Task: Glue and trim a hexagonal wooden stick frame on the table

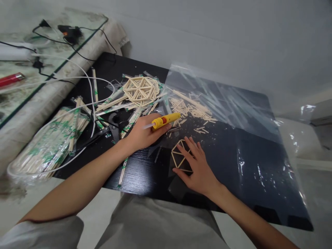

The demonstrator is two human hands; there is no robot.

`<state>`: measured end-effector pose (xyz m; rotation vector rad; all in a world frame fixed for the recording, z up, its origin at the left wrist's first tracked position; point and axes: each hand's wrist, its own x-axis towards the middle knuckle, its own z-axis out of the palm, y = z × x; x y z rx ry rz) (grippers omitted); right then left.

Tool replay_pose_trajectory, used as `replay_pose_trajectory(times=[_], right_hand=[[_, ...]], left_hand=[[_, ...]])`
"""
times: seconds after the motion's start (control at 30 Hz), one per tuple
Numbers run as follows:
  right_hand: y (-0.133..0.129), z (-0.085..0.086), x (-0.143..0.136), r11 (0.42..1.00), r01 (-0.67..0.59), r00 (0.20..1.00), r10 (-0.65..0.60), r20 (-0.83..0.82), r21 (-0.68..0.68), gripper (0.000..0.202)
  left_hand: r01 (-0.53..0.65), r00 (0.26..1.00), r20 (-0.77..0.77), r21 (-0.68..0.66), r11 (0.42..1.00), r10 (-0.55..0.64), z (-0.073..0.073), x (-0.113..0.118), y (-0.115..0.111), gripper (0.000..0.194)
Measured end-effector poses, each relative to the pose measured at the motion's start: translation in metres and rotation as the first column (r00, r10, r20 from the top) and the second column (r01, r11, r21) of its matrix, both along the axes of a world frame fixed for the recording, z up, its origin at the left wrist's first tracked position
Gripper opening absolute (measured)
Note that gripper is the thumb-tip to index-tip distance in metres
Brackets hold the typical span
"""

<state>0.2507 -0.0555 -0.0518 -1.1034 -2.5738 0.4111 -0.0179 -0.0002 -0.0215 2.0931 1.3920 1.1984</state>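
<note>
Small, flat, pale wooden frame of thin sticks (181, 163), many-sided with inner spokes, lies on the black wood-grain desk (220, 204) near its front edge, partly under the right hand (201, 173). That hand's grip is spread, thumb at the near side, fingers across the top. The frame should be very light and stiff but fragile at its joints, and may slide on the smooth surface; an outer corner or the rim between thumb and finger looks the best hold, pressed gently.

Just beyond, the left hand (142, 133) has its grip closed around a yellow glue gun (169, 119) with a red part, its glue stick poking out behind. Black-handled cutters (114, 129) lie beside that forearm, and a plastic-wrapped bundle of green-printed stick packets (49, 141) lies to the left.

Farther back are scattered short cut sticks (201, 110), a similar wooden spoked piece (141, 90) atop more packets, and a wrinkled see-through plastic sheet (223, 103). A glass-topped surface (64, 24) with cables stands left; a plain grey wall (207, 27) closes the room.
</note>
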Motion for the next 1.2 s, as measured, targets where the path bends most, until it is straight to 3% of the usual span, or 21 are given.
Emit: replay_pose_trajectory(times=[0.13,0.4,0.63,0.73,0.8,0.83,0.9,0.97,1.03,1.1,1.2], right_hand=[[-0.002,0.002,0.004,0.997,0.076,0.996,-0.076,0.042,-0.005,0.093],[-0.006,0.009,0.003,0.994,0.106,0.994,-0.106,0.022,-0.01,0.085],[-0.006,0.01,0.004,0.991,0.127,0.989,-0.13,-0.071,-0.034,0.081],[-0.001,0.017,0.009,0.977,0.166,0.966,-0.189,-0.174,-0.135,0.079],[0.006,0.025,0.013,0.936,0.173,0.917,-0.267,-0.296,-0.308,0.075],[0.01,0.029,0.015,0.889,0.14,0.87,-0.321,-0.374,-0.437,0.072],[0.017,0.037,0.016,0.71,-0.043,0.722,-0.464,-0.513,-0.703,0.062],[0.023,0.043,0.012,0.501,-0.269,0.603,-0.578,-0.549,-0.823,0.062],[0.029,0.047,0.006,0.405,-0.358,0.618,-0.573,-0.539,-0.841,0.073],[0.034,0.047,-0.003,0.41,-0.327,0.731,-0.462,-0.503,-0.851,0.082],[0.039,0.042,-0.015,0.525,-0.239,0.847,-0.299,-0.44,-0.817,0.087]], left_hand=[[0.008,0.999,0.032,0.007,1.0,-0.009,0.0,-0.001,0.0,0.027],[0.026,1.0,0.012,0.045,0.999,-0.027,0.001,-0.002,0.001,0.028],[0.026,1.0,0.002,0.057,0.998,-0.026,0.001,-0.002,0.001,0.029],[0.022,0.999,0.022,0.055,0.998,-0.024,0.002,-0.001,0.001,0.029],[0.012,0.999,0.048,0.045,0.999,-0.014,0.003,-0.001,0.001,0.029],[0.0,0.998,0.063,0.038,0.999,-0.002,0.003,-0.001,0.001,0.029],[-0.035,0.994,0.105,0.005,0.999,0.035,0.003,-0.001,0.0,0.031],[-0.066,0.982,0.172,-0.064,0.996,0.077,0.003,-0.001,-0.001,0.031],[-0.073,0.96,0.256,-0.167,0.983,0.115,0.003,0.0,-0.004,0.028],[-0.05,0.93,0.334,-0.292,0.955,0.151,0.004,0.001,-0.006,0.027],[0.026,0.883,0.429,-0.451,0.892,0.191,0.01,0.006,-0.009,0.032]])
